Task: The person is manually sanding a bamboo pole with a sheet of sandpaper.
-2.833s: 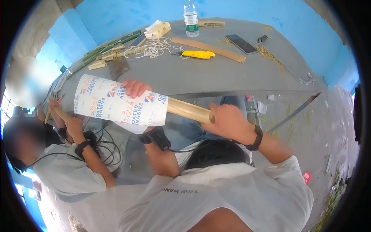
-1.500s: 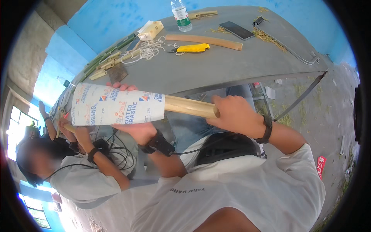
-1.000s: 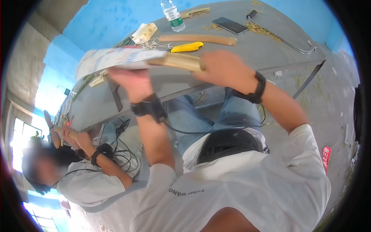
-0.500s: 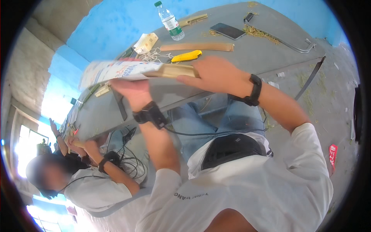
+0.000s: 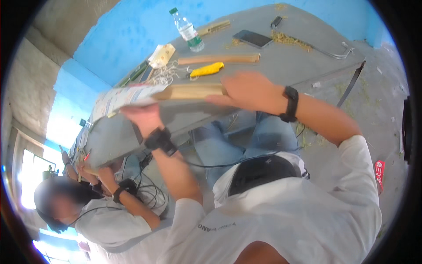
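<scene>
Above the near edge of the table, I hold a pale bamboo strip (image 5: 191,91) roughly level across my body. A white sheet of printed paper (image 5: 127,97) covers its left part, and that end is blurred. My right hand (image 5: 250,90) is closed round the bare right end, with the thumb along the near side. My left hand (image 5: 144,118) grips the paper-covered part from below. Its palm shows, while the fingers are partly hidden behind the paper. Just beyond the strip lie a yellow utility knife (image 5: 207,70) and a tangle of white string (image 5: 162,75).
On the grey table (image 5: 290,66) are another bamboo strip (image 5: 220,58), a green-capped bottle (image 5: 190,34), a dark phone (image 5: 253,38), a cream-coloured box (image 5: 161,55) and a curved metal rod (image 5: 325,52) among shavings. A co-worker (image 5: 110,215) sits at my left. A black cable (image 5: 220,166) crosses my lap.
The paper and my left hand have shifted slightly down and left, so more bare bamboo shows between my hands. My right hand keeps its grip. The whole view has moved a little.
</scene>
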The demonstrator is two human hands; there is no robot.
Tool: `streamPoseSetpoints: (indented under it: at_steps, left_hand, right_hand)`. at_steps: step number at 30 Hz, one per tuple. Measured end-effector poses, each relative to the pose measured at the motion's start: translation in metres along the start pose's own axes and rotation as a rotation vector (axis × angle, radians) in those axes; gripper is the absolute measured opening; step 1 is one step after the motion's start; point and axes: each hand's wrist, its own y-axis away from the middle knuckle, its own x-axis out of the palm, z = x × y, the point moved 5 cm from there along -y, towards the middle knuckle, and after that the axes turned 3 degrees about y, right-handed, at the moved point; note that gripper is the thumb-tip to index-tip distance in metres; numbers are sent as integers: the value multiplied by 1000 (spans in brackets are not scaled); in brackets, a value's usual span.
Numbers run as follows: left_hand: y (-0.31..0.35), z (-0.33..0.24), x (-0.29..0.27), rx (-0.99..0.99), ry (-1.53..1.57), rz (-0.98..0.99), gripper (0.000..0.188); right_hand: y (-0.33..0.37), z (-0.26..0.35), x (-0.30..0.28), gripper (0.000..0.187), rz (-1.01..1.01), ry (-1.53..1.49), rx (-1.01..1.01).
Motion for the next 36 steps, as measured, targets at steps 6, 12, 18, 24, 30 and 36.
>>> streamPoseSetpoints:
  at_steps: [6,12,18,24,30,36]
  left_hand:
    - [5,-3,-21,-58,-13,-75,34]
    - [10,-8,-14,-135,75,-110,49]
    - [4,-35,-40,-10,-39,-189,47]
    - [3,-55,-52,41,11,-134,56]
    - [11,-40,-43,-137,47,-92,41]
    - [6,-57,-34,-154,117,119,46]
  right_hand:
    - [-1,10,6,76,97,-34,19]
    - [-3,14,6,75,107,-81,19]
    - [-3,23,7,75,36,-69,-29]
    - [-3,28,9,75,105,-40,-50]
    - [-2,31,-2,73,1,-41,-90]
    - [4,22,-8,75,12,42,-77]
